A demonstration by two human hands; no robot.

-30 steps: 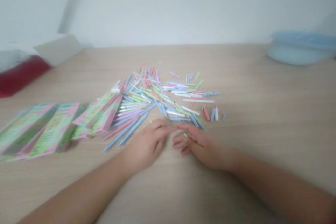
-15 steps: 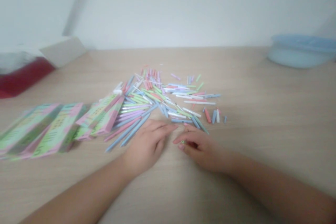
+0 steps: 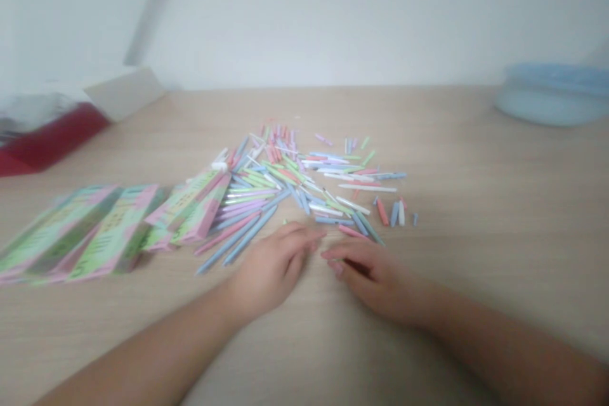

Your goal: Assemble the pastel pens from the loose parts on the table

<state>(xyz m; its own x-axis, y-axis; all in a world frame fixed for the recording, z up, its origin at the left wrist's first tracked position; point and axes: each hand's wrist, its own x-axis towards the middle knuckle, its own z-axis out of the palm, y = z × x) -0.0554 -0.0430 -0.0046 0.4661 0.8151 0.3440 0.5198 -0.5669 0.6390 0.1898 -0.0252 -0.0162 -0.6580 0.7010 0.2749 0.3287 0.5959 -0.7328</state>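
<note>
My left hand (image 3: 278, 260) is at the near edge of a pile of pen parts, fingers bent together and pointing right. A small green tip (image 3: 285, 222) shows behind its knuckles; what lies under the fingers is hidden. My right hand (image 3: 375, 276) faces it a short gap away, thumb and forefinger closed on a thin green piece (image 3: 337, 260), mostly hidden and blurred. Beyond the hands lie many slim pastel barrels in blue, green, purple, pink and white. A pink barrel (image 3: 353, 231) lies just past my right fingers, beside a dark green one (image 3: 373, 228).
Green and pink printed boxes (image 3: 111, 228) lie on the table at left. Short caps (image 3: 382, 211) are at the pile's right. A red box (image 3: 57, 136) with a pale flap stands back left, a blue round container (image 3: 554, 95) back right, against a white wall.
The view has shifted slightly, moving the scene to the right. A green tip now shows behind my left hand, and the pink barrel is more visible. The green piece in my right fingers shows less.
</note>
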